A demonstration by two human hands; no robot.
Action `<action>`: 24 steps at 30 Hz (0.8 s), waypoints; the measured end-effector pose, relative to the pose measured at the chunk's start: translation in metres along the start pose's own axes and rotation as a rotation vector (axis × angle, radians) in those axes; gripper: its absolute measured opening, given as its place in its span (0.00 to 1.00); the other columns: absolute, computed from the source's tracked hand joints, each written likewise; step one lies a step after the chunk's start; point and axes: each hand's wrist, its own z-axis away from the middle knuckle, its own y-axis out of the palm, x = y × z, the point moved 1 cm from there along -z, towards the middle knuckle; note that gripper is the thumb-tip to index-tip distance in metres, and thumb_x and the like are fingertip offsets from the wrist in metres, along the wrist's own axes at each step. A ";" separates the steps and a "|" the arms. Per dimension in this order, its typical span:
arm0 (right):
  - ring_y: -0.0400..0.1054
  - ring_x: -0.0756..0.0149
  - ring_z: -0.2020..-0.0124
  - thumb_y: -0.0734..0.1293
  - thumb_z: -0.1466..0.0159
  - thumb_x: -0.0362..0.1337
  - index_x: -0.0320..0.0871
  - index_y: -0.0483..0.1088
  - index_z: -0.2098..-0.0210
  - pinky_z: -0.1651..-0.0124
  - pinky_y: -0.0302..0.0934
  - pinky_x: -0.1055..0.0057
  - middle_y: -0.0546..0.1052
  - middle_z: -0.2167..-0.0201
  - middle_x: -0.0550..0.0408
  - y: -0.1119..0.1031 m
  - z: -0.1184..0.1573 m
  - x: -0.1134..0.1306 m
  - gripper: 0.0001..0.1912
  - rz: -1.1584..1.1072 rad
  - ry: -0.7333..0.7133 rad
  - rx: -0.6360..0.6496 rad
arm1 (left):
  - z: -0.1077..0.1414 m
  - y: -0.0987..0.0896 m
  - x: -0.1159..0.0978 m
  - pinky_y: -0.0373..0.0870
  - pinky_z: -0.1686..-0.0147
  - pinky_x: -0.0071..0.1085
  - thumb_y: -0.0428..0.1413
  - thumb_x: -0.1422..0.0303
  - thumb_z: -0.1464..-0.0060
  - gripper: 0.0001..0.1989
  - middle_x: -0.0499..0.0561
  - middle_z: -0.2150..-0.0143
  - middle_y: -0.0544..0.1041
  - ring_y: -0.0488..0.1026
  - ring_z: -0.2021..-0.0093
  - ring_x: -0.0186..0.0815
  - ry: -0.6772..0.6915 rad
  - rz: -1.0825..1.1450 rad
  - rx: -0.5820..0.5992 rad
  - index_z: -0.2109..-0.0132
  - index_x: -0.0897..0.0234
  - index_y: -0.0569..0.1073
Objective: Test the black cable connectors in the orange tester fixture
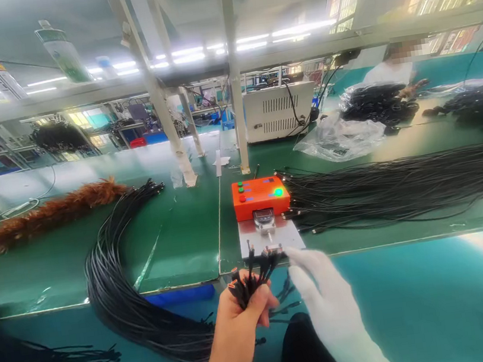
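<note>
My left hand, bare, is closed around a bunch of black cables, whose connector ends with orange tips stick up above the fist. More cable ends show behind and right of it. My right hand, in a white glove, is beside the bunch with its fingers stretched out and thumb apart. Its fingertips are near the front edge of a metal plate; whether they touch a connector there is unclear. On that plate stands an orange test box with a lit green light and a small digital gauge in front.
A thick bundle of black cables hangs over the table edge at left, near a brown feather duster. Many cables lie at right. Behind are a plastic bag, metal posts and a co-worker.
</note>
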 end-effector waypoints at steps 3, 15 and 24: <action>0.70 0.60 0.61 0.62 0.40 0.45 0.43 0.73 0.59 0.58 0.63 0.67 0.77 0.59 0.51 0.017 0.006 0.023 0.16 -0.475 0.121 0.161 | -0.001 0.002 0.008 0.58 0.77 0.25 0.61 0.61 0.51 0.10 0.44 0.79 0.72 0.62 0.80 0.27 -0.041 0.050 -0.016 0.70 0.65 0.73; 0.66 0.67 0.85 0.62 0.45 0.39 0.39 0.68 0.76 0.77 0.60 0.72 0.72 0.90 0.56 0.034 -0.025 -0.019 0.09 -0.568 0.489 0.243 | 0.012 0.006 -0.002 0.43 0.83 0.21 0.60 0.55 0.51 0.16 0.42 0.85 0.63 0.52 0.83 0.23 0.032 0.111 -0.199 0.67 0.66 0.75; 0.68 0.63 0.85 0.63 0.47 0.40 0.37 0.68 0.73 0.78 0.62 0.69 0.72 0.90 0.56 0.044 -0.031 -0.029 0.11 -0.711 0.472 0.273 | 0.011 0.007 -0.006 0.50 0.79 0.20 0.60 0.55 0.52 0.16 0.43 0.82 0.63 0.54 0.80 0.23 -0.012 0.068 -0.205 0.68 0.66 0.75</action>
